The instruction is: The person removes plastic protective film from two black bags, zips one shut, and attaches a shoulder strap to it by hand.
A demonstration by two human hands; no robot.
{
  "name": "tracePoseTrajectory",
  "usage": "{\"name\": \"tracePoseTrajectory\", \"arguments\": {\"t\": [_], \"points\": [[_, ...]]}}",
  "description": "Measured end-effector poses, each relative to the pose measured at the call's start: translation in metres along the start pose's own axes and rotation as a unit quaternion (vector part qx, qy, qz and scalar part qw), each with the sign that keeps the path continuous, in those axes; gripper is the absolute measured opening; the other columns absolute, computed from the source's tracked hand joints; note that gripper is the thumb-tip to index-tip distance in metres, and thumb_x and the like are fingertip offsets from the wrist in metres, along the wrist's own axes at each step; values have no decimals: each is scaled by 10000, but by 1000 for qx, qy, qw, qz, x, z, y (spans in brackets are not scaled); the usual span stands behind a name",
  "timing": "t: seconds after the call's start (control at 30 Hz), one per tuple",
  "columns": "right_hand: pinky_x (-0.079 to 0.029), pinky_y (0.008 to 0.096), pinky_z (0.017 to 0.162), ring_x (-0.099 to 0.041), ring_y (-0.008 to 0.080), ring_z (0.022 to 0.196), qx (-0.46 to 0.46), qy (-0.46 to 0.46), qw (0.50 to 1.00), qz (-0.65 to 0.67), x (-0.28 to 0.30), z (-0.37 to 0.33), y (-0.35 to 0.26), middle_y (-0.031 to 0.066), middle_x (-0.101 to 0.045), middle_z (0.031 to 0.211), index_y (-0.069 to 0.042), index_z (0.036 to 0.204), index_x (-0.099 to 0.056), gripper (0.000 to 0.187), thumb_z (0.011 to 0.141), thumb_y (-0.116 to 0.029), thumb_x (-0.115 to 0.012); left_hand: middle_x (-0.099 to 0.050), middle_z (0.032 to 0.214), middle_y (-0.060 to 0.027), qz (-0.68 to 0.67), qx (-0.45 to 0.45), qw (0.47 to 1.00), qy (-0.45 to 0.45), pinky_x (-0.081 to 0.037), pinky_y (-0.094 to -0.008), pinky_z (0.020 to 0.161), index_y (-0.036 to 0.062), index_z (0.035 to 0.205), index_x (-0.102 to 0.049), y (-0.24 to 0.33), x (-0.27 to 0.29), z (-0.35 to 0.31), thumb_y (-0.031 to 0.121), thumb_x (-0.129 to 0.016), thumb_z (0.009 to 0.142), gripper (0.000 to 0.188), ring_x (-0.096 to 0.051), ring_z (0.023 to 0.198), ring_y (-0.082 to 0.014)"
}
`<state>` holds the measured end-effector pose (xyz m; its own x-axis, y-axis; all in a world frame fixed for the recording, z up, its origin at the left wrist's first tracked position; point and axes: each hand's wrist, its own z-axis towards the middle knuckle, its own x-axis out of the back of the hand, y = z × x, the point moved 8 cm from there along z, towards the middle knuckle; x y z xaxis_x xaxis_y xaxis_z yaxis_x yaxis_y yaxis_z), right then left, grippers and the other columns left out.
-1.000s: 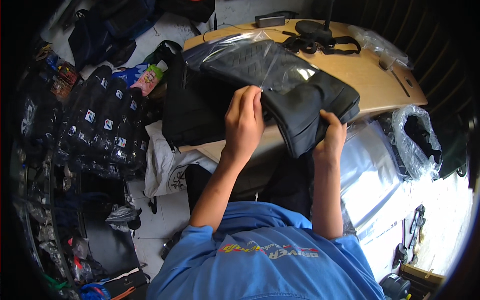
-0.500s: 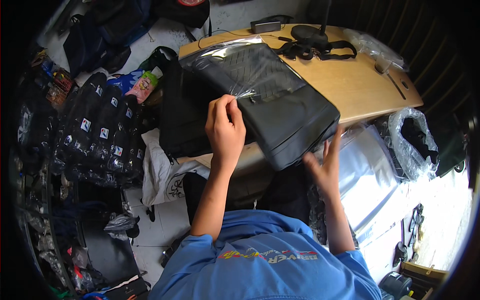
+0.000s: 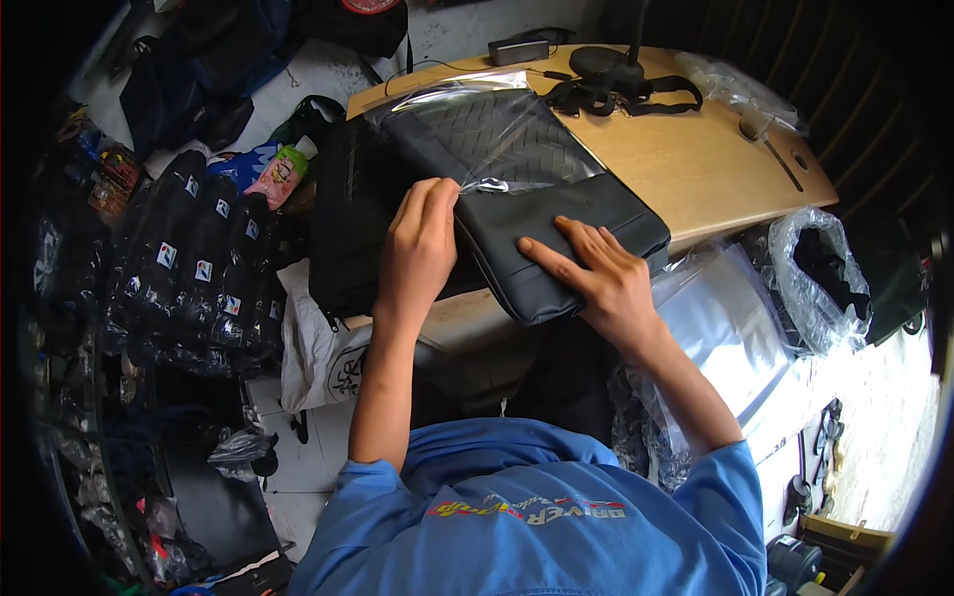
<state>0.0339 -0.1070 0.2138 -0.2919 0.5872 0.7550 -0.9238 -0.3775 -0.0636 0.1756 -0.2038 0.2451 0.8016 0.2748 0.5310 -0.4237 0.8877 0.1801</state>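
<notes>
A black laptop bag point(image 3: 527, 233) lies slantwise on the wooden table, its far half inside a clear plastic bag point(image 3: 507, 129). At the left side of the plastic's mouth, my left hand point(image 3: 421, 238) is closed in a pinch on its edge. My right hand point(image 3: 608, 283) lies flat on the near end of the laptop bag, fingers spread and holding nothing. Underneath and to the left is another black bag point(image 3: 343, 238), partly covered by the first.
On the wooden table point(image 3: 696, 169) are a black round stand point(image 3: 606, 65), black straps point(image 3: 671, 97) and a power adapter point(image 3: 519, 52). Clear plastic sheets point(image 3: 715, 328) lie at the right. Several plastic-wrapped black bundles point(image 3: 179, 258) stand at the left, beside a white sack point(image 3: 308, 348).
My right hand has moved from the bag's near right corner onto its top. My left hand has shifted slightly left, still pinching the plastic. The bag has come to rest lower on the table.
</notes>
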Motion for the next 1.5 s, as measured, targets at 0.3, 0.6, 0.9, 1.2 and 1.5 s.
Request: {"name": "tracePoseTrajectory", "arguments": {"t": [0.3,0.6,0.9,1.2,1.5], "points": [[-543,335,626,-618,237,852,-25,14,999,17,39,35,9,121,-584,1103,-302,1344,-494,765,651,0,-612,-602,908,-94,-67,93,987,110,-494,-262,666,-8,1015,-588,-18,12,6,21,-527,929,109,-620,762,-157],[-497,293,766,-683,214,895,-146,157,967,139,126,86,49,174,-684,895,-105,1175,-634,468,730,41,-655,-531,968,-137,-218,109,949,200,-489,-333,735,-10,1094,-493,-15,-7,109,-6,-637,806,321,-572,888,-254],[-524,301,714,-637,176,771,-321,303,693,570,92,60,87,96,-665,886,44,959,-643,212,756,1,-682,-574,820,-91,139,-172,945,240,-538,-310,543,43,1069,-520,69,30,198,44,-600,845,238,-640,689,-242],[-529,308,691,-639,180,763,-352,280,580,679,28,58,66,101,-655,867,32,964,-636,204,761,27,-653,-575,678,-61,324,-303,896,-21,-539,-294,525,50,795,-533,47,-27,197,38,-574,759,56,-653,633,-180],[-471,292,594,-592,142,628,-395,240,686,562,14,64,64,53,-636,726,30,860,-643,124,780,-62,-666,-558,700,-138,158,-323,932,-33,-523,-384,593,16,813,-476,36,-26,180,18,-520,824,45,-632,691,-315]]}}
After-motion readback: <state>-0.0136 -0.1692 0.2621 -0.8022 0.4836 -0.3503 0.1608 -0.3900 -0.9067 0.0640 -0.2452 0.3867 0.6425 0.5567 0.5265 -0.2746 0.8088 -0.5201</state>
